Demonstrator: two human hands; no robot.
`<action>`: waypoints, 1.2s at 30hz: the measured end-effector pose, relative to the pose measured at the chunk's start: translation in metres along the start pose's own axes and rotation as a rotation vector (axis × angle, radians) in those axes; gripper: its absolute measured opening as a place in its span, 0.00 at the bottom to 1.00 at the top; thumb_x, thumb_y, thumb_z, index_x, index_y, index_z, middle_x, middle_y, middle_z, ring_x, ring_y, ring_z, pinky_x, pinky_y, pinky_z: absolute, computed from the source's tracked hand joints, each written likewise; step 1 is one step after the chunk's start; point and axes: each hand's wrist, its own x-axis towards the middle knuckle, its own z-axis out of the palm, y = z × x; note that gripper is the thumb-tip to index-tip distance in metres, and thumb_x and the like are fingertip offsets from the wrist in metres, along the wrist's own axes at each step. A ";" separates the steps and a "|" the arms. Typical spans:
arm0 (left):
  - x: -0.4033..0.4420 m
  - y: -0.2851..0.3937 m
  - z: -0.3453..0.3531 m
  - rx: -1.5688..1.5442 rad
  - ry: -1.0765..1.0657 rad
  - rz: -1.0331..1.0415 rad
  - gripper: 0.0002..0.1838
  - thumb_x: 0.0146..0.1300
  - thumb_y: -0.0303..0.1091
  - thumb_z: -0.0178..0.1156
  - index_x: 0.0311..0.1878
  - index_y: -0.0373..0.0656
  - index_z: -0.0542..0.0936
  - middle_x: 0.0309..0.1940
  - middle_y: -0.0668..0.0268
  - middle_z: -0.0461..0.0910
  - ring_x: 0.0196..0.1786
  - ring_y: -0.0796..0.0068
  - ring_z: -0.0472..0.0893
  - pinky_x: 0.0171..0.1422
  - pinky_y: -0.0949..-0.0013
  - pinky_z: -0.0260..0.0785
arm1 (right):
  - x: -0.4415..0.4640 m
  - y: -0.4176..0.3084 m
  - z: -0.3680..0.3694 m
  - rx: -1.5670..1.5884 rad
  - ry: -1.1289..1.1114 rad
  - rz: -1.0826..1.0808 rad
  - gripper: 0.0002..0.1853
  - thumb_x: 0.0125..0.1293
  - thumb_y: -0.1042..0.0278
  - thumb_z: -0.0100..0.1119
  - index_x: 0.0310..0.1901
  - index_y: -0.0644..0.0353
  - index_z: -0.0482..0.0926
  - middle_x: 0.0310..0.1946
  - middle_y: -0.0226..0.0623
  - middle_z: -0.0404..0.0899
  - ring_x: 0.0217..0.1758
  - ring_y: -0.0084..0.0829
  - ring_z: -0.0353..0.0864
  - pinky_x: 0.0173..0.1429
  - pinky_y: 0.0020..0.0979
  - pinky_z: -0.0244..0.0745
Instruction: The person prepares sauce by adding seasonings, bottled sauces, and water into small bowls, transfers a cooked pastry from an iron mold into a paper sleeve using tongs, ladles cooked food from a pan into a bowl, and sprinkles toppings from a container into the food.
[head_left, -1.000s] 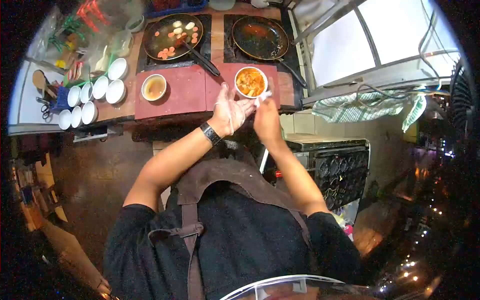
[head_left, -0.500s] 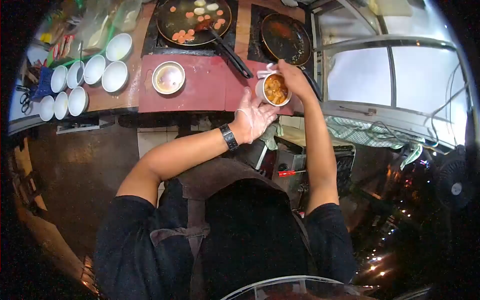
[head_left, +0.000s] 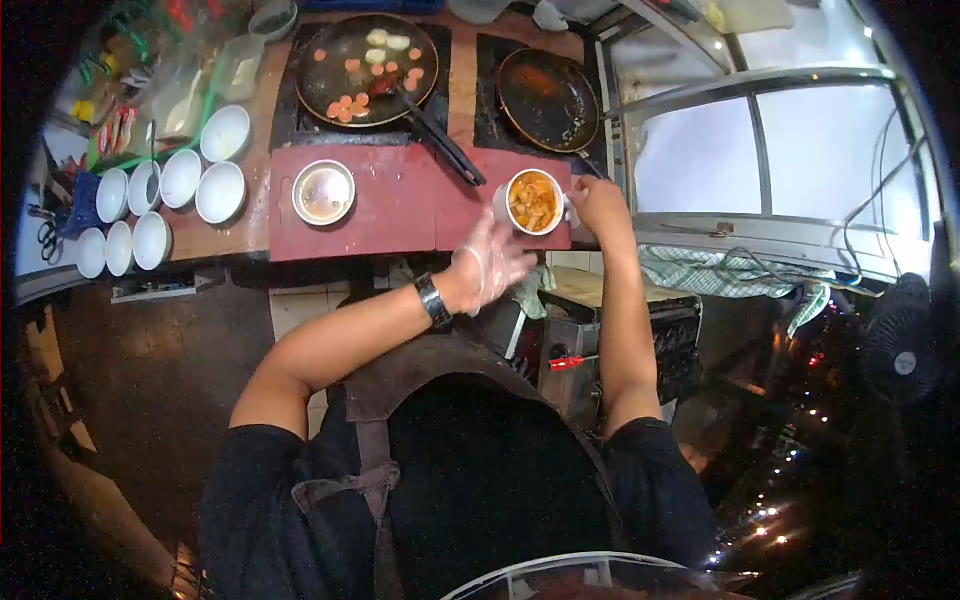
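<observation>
A white bowl of orange-red food [head_left: 535,203] is at the right end of the red boards [head_left: 390,185]. My left hand [head_left: 488,265], in a clear plastic glove, is just below and left of this bowl, palm up with spread, slightly blurred fingers. At the bowl's right side, my right hand [head_left: 600,210] is closed, its fingertips pinching a small white tissue-like piece [head_left: 571,208] against or very near the rim. Further left on the boards is another white bowl [head_left: 323,192] with a little liquid in it.
Behind the boards, a pan [head_left: 350,85] holds sliced sausage, pale pieces and a black-handled spatula [head_left: 445,145]. A second dark pan [head_left: 548,100] stands right of it. Several white bowls [head_left: 180,180] cluster at left. Checked cloth [head_left: 720,270] hangs at right; a fan [head_left: 905,360] is beyond.
My right hand has moved from the bowl's near edge over its top to its right side. My left hand has turned and spread beside the bowl. The camera view has shifted too.
</observation>
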 end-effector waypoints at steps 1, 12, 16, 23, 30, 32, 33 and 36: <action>0.000 -0.008 0.000 -0.056 0.090 -0.065 0.59 0.69 0.80 0.39 0.84 0.41 0.35 0.83 0.37 0.32 0.82 0.41 0.55 0.79 0.53 0.61 | -0.001 -0.016 -0.009 -0.061 0.066 -0.013 0.14 0.62 0.62 0.70 0.43 0.65 0.85 0.44 0.59 0.83 0.50 0.59 0.83 0.52 0.51 0.78; -0.052 -0.012 -0.019 0.272 0.182 -0.116 0.34 0.77 0.59 0.50 0.67 0.34 0.70 0.56 0.53 0.79 0.59 0.60 0.79 0.64 0.57 0.72 | 0.043 -0.200 0.025 0.132 0.285 -0.538 0.08 0.69 0.69 0.54 0.45 0.59 0.79 0.39 0.50 0.84 0.45 0.51 0.87 0.42 0.51 0.83; -0.103 0.007 -0.030 0.285 0.223 0.017 0.29 0.78 0.56 0.52 0.63 0.35 0.73 0.55 0.53 0.80 0.59 0.61 0.80 0.65 0.59 0.73 | 0.027 -0.158 -0.042 0.278 0.215 -0.249 0.13 0.69 0.74 0.56 0.54 0.60 0.75 0.41 0.56 0.82 0.47 0.57 0.84 0.49 0.53 0.80; -0.157 0.004 -0.061 0.195 0.421 0.178 0.29 0.77 0.56 0.54 0.60 0.35 0.75 0.53 0.52 0.82 0.56 0.60 0.82 0.62 0.57 0.76 | 0.118 0.055 -0.010 0.119 0.208 0.069 0.08 0.56 0.71 0.63 0.35 0.62 0.88 0.37 0.55 0.86 0.44 0.56 0.87 0.52 0.49 0.81; -0.124 -0.003 -0.090 0.280 0.484 0.082 0.27 0.75 0.56 0.57 0.56 0.37 0.76 0.50 0.54 0.80 0.53 0.60 0.81 0.58 0.59 0.75 | 0.176 0.043 -0.004 -0.009 -0.063 0.012 0.09 0.57 0.68 0.66 0.30 0.66 0.88 0.35 0.57 0.87 0.42 0.52 0.89 0.51 0.47 0.83; -0.127 -0.005 -0.100 0.308 0.512 0.100 0.28 0.74 0.56 0.58 0.57 0.37 0.75 0.51 0.54 0.80 0.53 0.60 0.81 0.59 0.59 0.75 | 0.157 0.038 -0.029 -0.044 0.022 -0.022 0.09 0.58 0.69 0.66 0.33 0.68 0.88 0.37 0.58 0.87 0.42 0.53 0.89 0.51 0.46 0.83; -0.127 -0.007 -0.103 0.328 0.534 0.103 0.29 0.74 0.57 0.58 0.57 0.36 0.75 0.51 0.54 0.80 0.54 0.60 0.80 0.59 0.58 0.75 | 0.150 0.048 -0.033 0.008 0.157 0.009 0.09 0.58 0.70 0.66 0.35 0.68 0.88 0.37 0.58 0.87 0.43 0.53 0.89 0.51 0.46 0.83; -0.136 -0.019 -0.130 0.272 0.609 0.117 0.31 0.74 0.57 0.58 0.61 0.35 0.73 0.53 0.53 0.78 0.55 0.58 0.80 0.60 0.57 0.75 | 0.177 0.049 -0.015 0.008 0.099 0.034 0.10 0.58 0.73 0.64 0.38 0.69 0.88 0.43 0.60 0.86 0.49 0.52 0.88 0.54 0.45 0.83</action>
